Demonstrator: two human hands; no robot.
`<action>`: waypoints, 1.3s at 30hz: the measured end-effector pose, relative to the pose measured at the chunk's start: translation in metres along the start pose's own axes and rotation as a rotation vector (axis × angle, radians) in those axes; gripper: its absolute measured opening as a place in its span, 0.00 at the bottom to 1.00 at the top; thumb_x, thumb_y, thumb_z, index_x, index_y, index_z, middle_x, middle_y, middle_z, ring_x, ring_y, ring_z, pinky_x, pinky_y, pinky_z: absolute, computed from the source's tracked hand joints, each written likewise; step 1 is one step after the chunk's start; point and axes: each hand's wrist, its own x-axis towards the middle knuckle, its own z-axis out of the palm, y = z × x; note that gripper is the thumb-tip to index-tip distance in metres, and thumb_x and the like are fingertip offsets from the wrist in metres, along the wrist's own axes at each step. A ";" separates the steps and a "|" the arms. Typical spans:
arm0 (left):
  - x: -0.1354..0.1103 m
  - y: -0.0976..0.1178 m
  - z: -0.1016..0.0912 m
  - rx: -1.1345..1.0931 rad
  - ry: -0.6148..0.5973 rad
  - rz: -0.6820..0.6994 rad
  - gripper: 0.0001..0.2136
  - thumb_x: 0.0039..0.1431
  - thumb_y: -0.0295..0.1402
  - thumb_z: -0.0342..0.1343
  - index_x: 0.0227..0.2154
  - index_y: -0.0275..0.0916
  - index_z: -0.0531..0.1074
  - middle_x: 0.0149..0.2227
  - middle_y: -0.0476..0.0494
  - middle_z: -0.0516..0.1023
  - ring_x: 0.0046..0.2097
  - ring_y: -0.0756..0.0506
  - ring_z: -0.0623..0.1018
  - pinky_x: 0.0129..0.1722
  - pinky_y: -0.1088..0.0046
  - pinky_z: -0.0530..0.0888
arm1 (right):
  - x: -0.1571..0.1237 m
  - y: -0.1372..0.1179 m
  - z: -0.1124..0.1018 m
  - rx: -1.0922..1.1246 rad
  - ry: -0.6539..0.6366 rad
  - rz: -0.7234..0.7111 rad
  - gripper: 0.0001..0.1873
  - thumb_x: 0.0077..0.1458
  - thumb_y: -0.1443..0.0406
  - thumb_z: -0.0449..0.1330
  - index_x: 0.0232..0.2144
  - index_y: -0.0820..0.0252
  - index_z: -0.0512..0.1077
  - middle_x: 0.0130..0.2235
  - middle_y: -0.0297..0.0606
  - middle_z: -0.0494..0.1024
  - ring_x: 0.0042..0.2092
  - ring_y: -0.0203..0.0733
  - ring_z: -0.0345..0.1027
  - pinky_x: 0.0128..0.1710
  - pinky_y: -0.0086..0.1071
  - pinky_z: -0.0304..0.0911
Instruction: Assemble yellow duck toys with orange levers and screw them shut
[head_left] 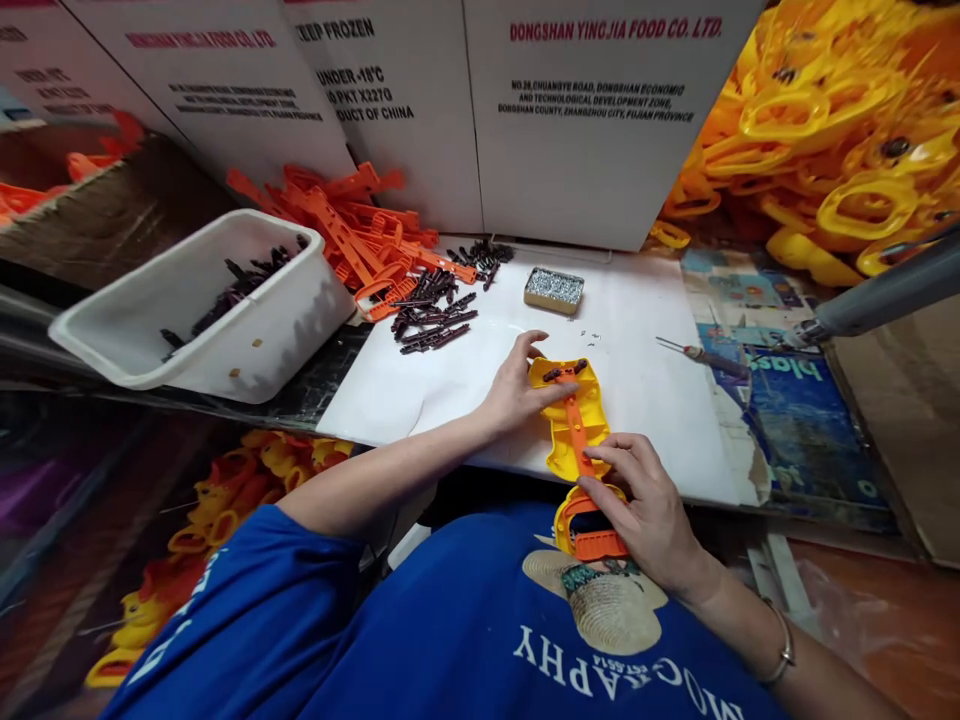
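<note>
Left hand [517, 390], half curled, with a hold on the upper end of a yellow plastic shell [592, 405]: thumb across its hollow inside, fingers bent at the far edge. Right hand [649, 505], loosely bent, with thumb and fingers around an orange strip [575, 430] laid lengthwise in the shell; some fingertips hidden. Across the strip's top end, a small dark piece [564, 372]. At the near end, close to the wearer's blue shirt [450, 610], a yellow loop with an orange toothed grip [600, 545] inside.

Under the shell, the near edge of a white work surface [645, 350]. Beyond the hands, a few loose metal bits [589, 337] and a small tin [550, 303] full of more. To the right, a screwdriver [709, 358], lying flat. To the left, a scatter of dark parts [435, 315], a heap of orange pieces [352, 235] and a white bin [251, 350] partly filled with dark parts. Behind, printed white cartons [562, 180]; at far right, a tall pile of yellow pieces [832, 130].
</note>
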 end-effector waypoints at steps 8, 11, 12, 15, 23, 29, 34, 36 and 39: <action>-0.041 0.013 0.009 -0.809 -0.065 -0.237 0.21 0.49 0.36 0.71 0.45 0.40 0.73 0.42 0.45 0.80 0.40 0.48 0.81 0.44 0.71 0.77 | 0.038 -0.010 0.015 0.049 0.053 -0.156 0.07 0.66 0.66 0.59 0.46 0.58 0.74 0.43 0.43 0.75 0.42 0.41 0.77 0.40 0.34 0.77; -0.035 0.013 -0.016 -0.820 0.078 -0.231 0.21 0.48 0.35 0.72 0.45 0.40 0.73 0.42 0.47 0.81 0.38 0.48 0.81 0.43 0.70 0.77 | 0.080 -0.010 0.010 -0.016 0.061 -0.307 0.07 0.68 0.68 0.57 0.43 0.59 0.75 0.39 0.41 0.80 0.40 0.40 0.77 0.40 0.33 0.74; -0.031 0.013 -0.026 -0.811 0.117 -0.230 0.22 0.48 0.35 0.72 0.45 0.39 0.73 0.41 0.46 0.81 0.37 0.48 0.81 0.42 0.69 0.78 | 0.100 -0.008 0.009 -0.037 0.080 -0.317 0.07 0.68 0.67 0.56 0.42 0.59 0.76 0.38 0.40 0.80 0.39 0.41 0.77 0.40 0.33 0.72; -0.024 0.008 -0.050 -0.810 0.210 -0.223 0.24 0.48 0.34 0.71 0.48 0.40 0.71 0.41 0.46 0.80 0.36 0.47 0.81 0.40 0.68 0.78 | 0.172 0.002 0.014 -0.201 0.034 -0.252 0.11 0.67 0.65 0.56 0.42 0.61 0.78 0.41 0.43 0.82 0.42 0.44 0.76 0.45 0.37 0.70; -0.024 0.002 -0.057 -0.869 0.141 -0.282 0.23 0.49 0.33 0.71 0.48 0.39 0.73 0.40 0.46 0.79 0.35 0.48 0.81 0.36 0.71 0.79 | 0.337 0.029 0.080 -0.600 -0.350 0.028 0.18 0.63 0.71 0.54 0.48 0.63 0.81 0.52 0.51 0.82 0.52 0.50 0.74 0.48 0.36 0.63; -0.024 0.001 -0.058 -0.860 0.126 -0.292 0.22 0.51 0.34 0.71 0.48 0.39 0.74 0.40 0.45 0.79 0.35 0.49 0.81 0.36 0.73 0.79 | 0.369 0.034 0.109 -0.662 -0.436 0.117 0.16 0.59 0.72 0.59 0.46 0.75 0.81 0.49 0.65 0.81 0.51 0.57 0.76 0.47 0.39 0.65; -0.022 0.000 -0.058 -0.828 0.141 -0.270 0.22 0.50 0.35 0.71 0.47 0.38 0.74 0.39 0.45 0.80 0.35 0.48 0.80 0.37 0.72 0.79 | 0.360 0.031 0.096 -0.600 -0.406 0.084 0.16 0.60 0.72 0.58 0.48 0.76 0.79 0.51 0.65 0.80 0.53 0.57 0.75 0.51 0.41 0.66; -0.021 0.000 -0.057 -0.818 0.145 -0.253 0.22 0.50 0.35 0.72 0.47 0.38 0.73 0.40 0.45 0.80 0.35 0.48 0.80 0.37 0.71 0.78 | 0.347 0.030 0.085 -0.544 -0.381 0.058 0.17 0.62 0.70 0.56 0.50 0.72 0.77 0.51 0.59 0.81 0.52 0.53 0.75 0.52 0.39 0.66; -0.019 -0.002 -0.055 -0.826 0.153 -0.223 0.24 0.48 0.34 0.72 0.48 0.38 0.73 0.42 0.44 0.80 0.36 0.48 0.81 0.39 0.71 0.78 | 0.319 0.025 0.070 -0.442 -0.382 0.022 0.13 0.62 0.68 0.57 0.45 0.65 0.78 0.45 0.49 0.84 0.46 0.48 0.77 0.47 0.35 0.67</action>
